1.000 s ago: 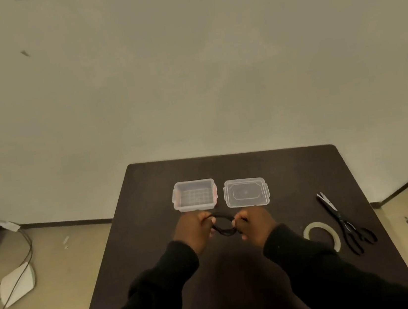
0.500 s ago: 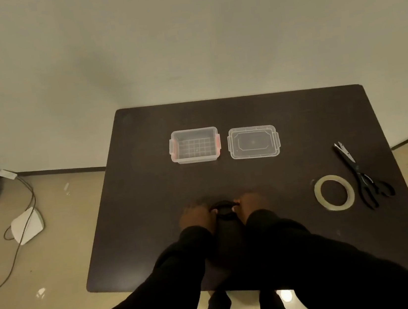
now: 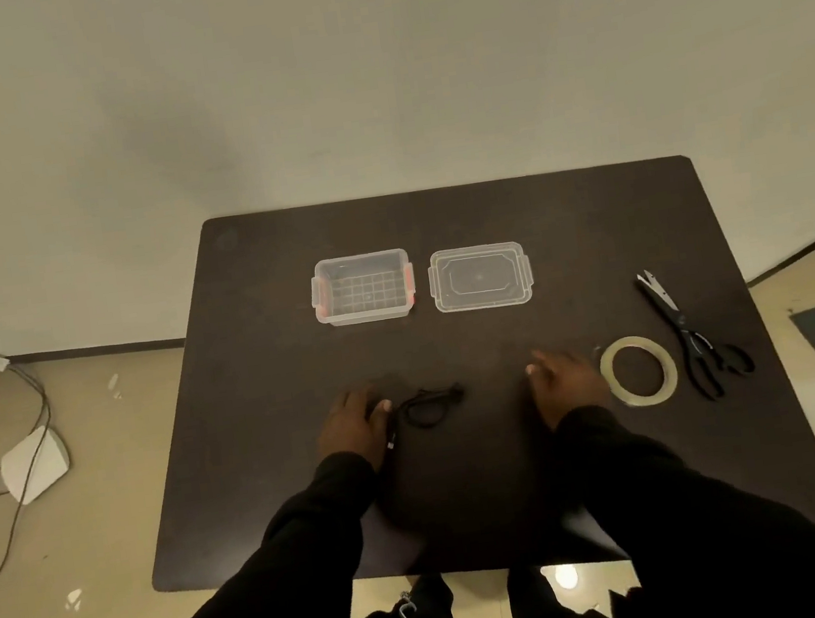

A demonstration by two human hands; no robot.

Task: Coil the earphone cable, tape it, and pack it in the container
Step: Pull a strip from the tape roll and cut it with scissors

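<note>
While both dark sleeves reach forward over the table [image 3: 273, 482], the left hand [image 3: 353, 427] lies flat with its thumb touching the coiled black earphone cable [image 3: 428, 406], which rests on the tabletop just to that hand's right, and the right hand [image 3: 568, 383] lies open and holding nothing, well apart from the coil. Just right of the right hand sits a tape roll [image 3: 639, 370], with scissors [image 3: 691, 333] beyond it. Farther out, ahead of the hands, stand the open clear container [image 3: 363, 287] and, beside it, its lid [image 3: 480, 277].

Bare room, plain wall [image 3: 365, 81], dark table [image 3: 274, 378], floor cables [image 3: 30, 410]
</note>
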